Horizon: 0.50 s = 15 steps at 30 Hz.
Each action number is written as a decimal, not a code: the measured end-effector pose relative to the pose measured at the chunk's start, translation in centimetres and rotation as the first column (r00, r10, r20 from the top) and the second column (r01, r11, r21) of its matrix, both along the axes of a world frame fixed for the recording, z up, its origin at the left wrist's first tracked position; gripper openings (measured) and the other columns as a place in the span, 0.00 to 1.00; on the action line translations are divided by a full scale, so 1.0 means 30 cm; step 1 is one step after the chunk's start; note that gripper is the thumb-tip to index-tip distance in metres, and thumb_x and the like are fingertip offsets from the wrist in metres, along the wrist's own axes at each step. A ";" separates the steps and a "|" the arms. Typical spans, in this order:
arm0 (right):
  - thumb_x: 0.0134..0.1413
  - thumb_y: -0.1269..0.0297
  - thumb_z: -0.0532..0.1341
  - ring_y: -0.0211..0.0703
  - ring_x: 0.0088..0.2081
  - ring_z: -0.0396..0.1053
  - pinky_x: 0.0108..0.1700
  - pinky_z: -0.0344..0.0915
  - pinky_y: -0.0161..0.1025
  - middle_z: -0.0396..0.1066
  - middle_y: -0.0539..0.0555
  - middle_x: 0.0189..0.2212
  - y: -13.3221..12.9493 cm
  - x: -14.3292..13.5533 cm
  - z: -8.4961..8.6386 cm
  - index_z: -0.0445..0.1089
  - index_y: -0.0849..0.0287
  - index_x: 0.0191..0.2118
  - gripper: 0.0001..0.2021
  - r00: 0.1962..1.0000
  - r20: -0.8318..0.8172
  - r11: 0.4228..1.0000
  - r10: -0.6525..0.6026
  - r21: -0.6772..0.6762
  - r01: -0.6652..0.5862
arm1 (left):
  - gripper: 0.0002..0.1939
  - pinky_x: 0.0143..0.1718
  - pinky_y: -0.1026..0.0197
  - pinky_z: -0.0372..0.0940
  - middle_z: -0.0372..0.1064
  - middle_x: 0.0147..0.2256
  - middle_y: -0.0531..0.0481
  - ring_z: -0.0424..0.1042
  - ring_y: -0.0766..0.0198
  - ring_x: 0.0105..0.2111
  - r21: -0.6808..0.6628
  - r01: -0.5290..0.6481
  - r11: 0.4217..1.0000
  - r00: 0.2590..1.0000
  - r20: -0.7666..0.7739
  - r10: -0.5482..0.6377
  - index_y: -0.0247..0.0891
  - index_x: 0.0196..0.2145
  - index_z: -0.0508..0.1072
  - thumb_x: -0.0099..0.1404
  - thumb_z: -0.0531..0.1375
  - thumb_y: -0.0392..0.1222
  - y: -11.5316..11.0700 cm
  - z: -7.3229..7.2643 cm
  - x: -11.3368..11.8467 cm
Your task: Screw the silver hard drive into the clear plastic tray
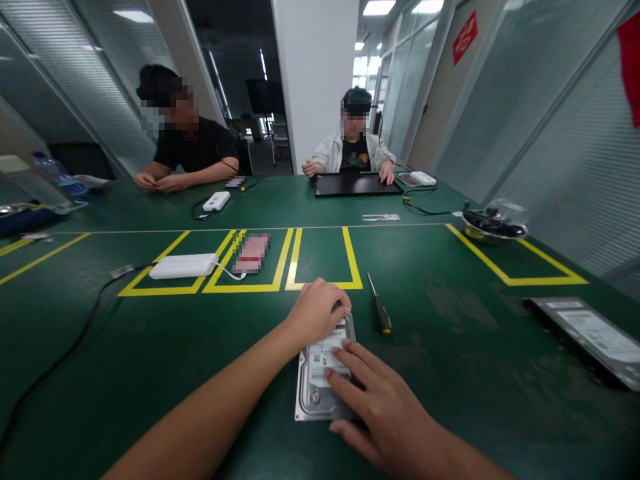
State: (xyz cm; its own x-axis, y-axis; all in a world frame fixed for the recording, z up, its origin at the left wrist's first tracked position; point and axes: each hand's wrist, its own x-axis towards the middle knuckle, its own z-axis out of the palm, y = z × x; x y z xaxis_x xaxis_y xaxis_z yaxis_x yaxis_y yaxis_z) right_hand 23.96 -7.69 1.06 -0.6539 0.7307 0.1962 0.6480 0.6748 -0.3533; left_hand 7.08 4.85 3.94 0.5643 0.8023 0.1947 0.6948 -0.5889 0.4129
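Silver cover [326, 404] uppermost, steadied the hard disk drive [320, 373] on the green desk [175, 340], curling the left hand [315, 312] over its far end, with grip hidden, and, slightly apart, spreading the right hand [383, 400] across its label [319, 360], probably best with light, even pressure.

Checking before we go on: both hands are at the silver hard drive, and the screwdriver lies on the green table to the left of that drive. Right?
The side is wrong: the head view shows the screwdriver on the green table to the right of the silver hard drive. The left hand and right hand are both at that drive.
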 end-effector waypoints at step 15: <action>0.62 0.50 0.58 0.58 0.66 0.50 0.65 0.56 0.55 0.56 0.58 0.65 0.001 0.005 0.000 0.61 0.55 0.63 0.28 1.000 0.012 1.000 0.015 0.002 -0.015 | 0.09 0.42 0.56 0.64 0.78 0.31 0.52 0.73 0.57 0.35 -0.048 0.022 0.999 1.000 -0.001 -0.022 0.42 0.27 0.80 0.60 0.59 0.36 0.048 -0.010 0.023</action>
